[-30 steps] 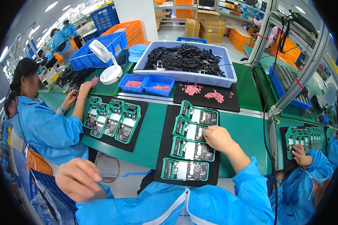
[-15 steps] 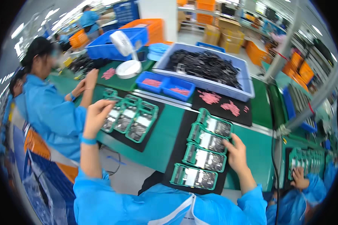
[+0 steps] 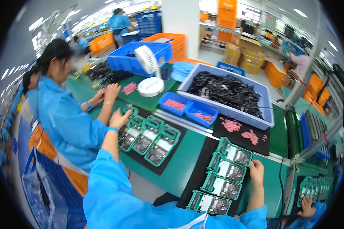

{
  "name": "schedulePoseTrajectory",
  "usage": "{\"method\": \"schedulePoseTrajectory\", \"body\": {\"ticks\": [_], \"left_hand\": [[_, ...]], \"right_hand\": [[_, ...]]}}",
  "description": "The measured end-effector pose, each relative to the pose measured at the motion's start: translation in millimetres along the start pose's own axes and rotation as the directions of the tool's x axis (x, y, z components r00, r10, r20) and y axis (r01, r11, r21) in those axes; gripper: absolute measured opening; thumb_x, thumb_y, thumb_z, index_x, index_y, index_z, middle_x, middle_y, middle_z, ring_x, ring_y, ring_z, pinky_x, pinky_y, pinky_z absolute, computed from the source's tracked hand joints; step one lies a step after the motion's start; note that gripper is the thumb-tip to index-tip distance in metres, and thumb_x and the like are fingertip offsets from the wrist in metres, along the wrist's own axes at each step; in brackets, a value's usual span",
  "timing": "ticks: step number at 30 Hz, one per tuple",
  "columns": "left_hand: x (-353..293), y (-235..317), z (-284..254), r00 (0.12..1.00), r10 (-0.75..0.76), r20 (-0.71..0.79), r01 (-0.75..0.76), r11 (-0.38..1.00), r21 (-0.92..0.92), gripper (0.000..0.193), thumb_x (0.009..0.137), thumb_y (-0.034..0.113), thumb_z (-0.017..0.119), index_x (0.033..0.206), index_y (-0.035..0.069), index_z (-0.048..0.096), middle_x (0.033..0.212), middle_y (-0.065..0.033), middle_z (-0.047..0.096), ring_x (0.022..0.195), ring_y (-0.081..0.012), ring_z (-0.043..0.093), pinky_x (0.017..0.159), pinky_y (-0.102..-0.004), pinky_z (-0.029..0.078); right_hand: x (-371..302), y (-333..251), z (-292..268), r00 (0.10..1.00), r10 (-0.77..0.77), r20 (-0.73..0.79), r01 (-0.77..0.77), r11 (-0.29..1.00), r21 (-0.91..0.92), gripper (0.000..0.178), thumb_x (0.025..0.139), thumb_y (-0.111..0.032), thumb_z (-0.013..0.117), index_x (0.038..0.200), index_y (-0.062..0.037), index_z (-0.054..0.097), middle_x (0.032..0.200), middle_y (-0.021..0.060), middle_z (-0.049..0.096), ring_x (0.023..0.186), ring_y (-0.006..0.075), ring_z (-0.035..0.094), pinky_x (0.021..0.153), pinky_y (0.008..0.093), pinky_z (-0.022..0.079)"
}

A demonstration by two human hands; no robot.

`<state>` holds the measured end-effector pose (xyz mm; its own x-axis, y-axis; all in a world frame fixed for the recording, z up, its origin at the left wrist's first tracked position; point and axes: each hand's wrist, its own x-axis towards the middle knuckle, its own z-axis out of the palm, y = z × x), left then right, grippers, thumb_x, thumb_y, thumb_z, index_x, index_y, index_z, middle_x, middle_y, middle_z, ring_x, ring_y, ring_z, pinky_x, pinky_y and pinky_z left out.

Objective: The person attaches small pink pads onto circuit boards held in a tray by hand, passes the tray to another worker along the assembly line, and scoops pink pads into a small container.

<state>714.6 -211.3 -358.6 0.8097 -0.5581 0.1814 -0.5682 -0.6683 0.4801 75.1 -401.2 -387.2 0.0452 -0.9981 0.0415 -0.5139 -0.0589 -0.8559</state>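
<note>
I see left hand [image 3: 119,119] at the far end of the left green-framed boards [image 3: 160,147], right hand [image 3: 257,172] beside the right-hand row [image 3: 232,171] on its black mat [image 3: 199,170]. Fingers curled; can't tell if gripping.

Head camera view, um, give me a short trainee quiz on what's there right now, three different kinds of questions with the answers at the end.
1. Count: how many rectangular green-framed circuit boards are on the flat black mat in front of the wearer?

2. True or false: both small, open blue plastic trays contain pink pieces.

3. Choose one: what is the wearer's left hand nearest to?
a) the brown cardboard boxes
b) the row of green-framed boards beside the co-worker
c) the large pale-blue plastic bin

Key: 1. Four. 2. True. 3. b.
</note>
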Motion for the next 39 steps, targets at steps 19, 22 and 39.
{"method": "schedulePoseTrajectory", "body": {"ticks": [19,22,39], "left_hand": [[18.1,-21.4,37.3,0.984,0.158,-0.086,-0.151,0.985,0.088,0.065,0.091,0.049,0.048,0.13,-0.003,0.046,0.127,-0.0251,0.052,0.117,-0.0394,0.049,0.097,-0.0401,0.039],[15.3,-22.4,39.9,0.986,0.145,-0.077,-0.141,0.989,0.045,0.063,0.091,0.046,0.051,0.131,-0.002,0.045,0.129,-0.0242,0.051,0.114,-0.0363,0.052,0.095,-0.0392,0.04],[-217.6,35.5,-17.0,0.872,-0.154,0.464,0.465,0.553,-0.691,0.049,0.081,0.003,0.06,0.123,-0.007,0.036,0.072,-0.0071,0.057,0.056,-0.0148,0.056,0.047,-0.0267,0.049]], "right_hand": [[-105.9,90.2,-117.4,0.573,0.383,-0.725,0.362,0.675,0.643,0.007,0.092,-0.009,0.056,0.097,-0.0043,0.057,0.088,-0.0002,0.058,0.082,0.0079,0.051,0.075,0.0237,0.042],[-119.4,124.4,-167.8,0.343,0.368,-0.864,0.49,0.715,0.499,0.01,0.093,-0.011,0.055,0.096,-0.0012,0.057,0.09,0.0009,0.059,0.083,0.0083,0.052,0.075,0.0235,0.042],[-193.0,210.9,-242.6,0.697,-0.019,-0.717,-0.171,0.967,-0.191,0.045,0.086,-0.013,0.061,0.124,0.0074,0.049,0.075,0.0074,0.056,0.063,0.0157,0.05,0.06,0.0292,0.046]]}}
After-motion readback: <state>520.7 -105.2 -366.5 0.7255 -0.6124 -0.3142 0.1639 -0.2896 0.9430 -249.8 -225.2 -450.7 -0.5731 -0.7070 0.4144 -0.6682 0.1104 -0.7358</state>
